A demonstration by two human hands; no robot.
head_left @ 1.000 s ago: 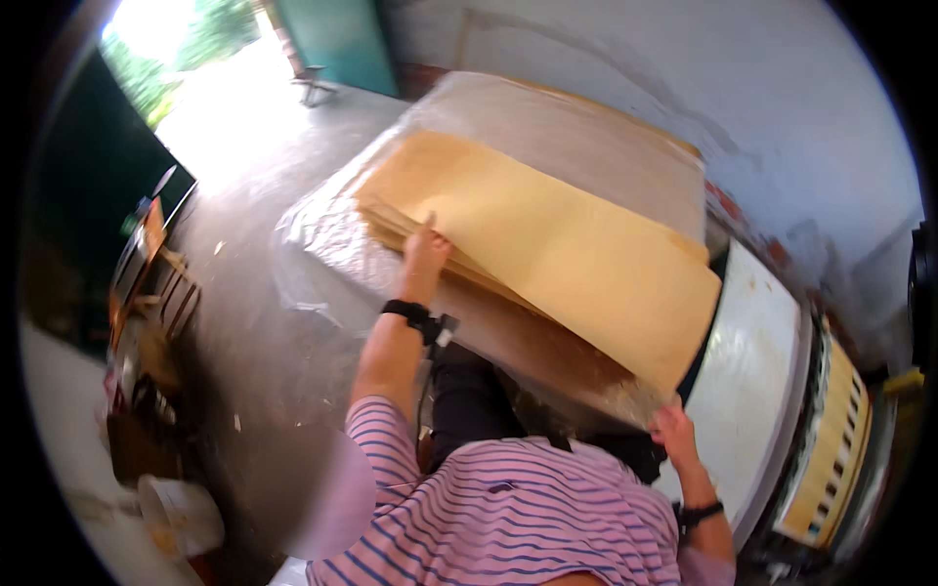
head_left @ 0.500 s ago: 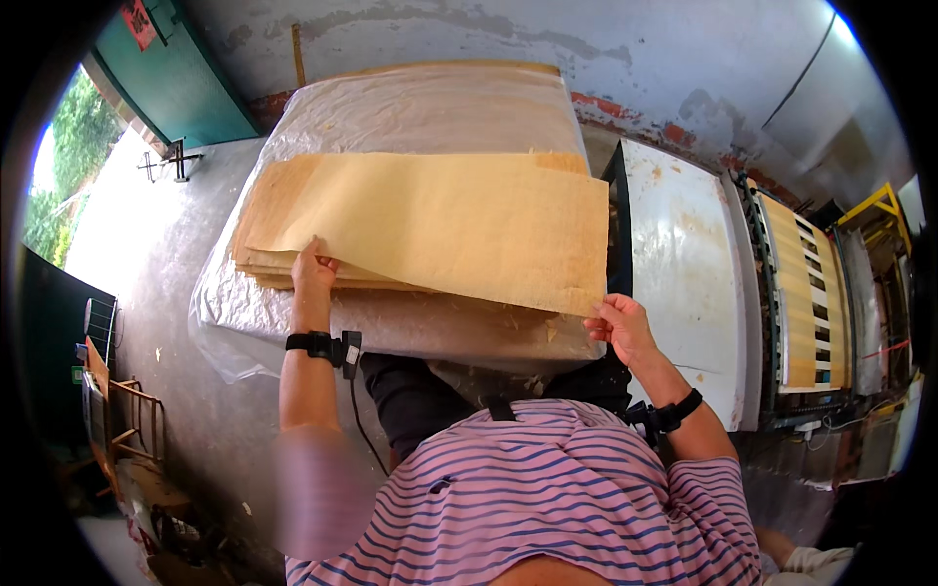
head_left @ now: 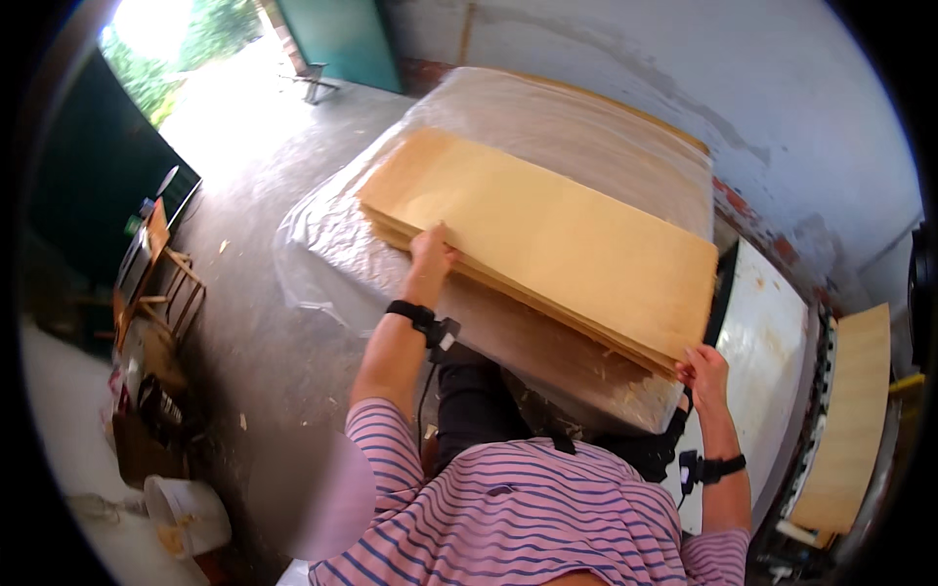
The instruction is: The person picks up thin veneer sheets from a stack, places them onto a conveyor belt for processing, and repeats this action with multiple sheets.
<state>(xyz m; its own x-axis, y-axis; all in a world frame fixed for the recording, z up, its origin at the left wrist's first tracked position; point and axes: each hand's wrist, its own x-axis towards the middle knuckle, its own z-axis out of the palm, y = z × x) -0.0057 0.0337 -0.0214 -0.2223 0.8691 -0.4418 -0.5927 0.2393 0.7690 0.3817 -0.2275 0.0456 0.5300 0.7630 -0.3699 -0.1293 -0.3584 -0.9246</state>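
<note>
The top veneer sheet (head_left: 567,244), whose near edge was bowed and slanted out past the pile earlier, has been laid flat and squared onto the veneer stack (head_left: 391,230), so that the layers under its near right edge are now exposed. The right hand (head_left: 705,374) has been raised and brought in to the stack's near right corner. On the machine (head_left: 810,420) at the right, the dark slots seen before have been covered by a plain veneer sheet (head_left: 852,420).
</note>
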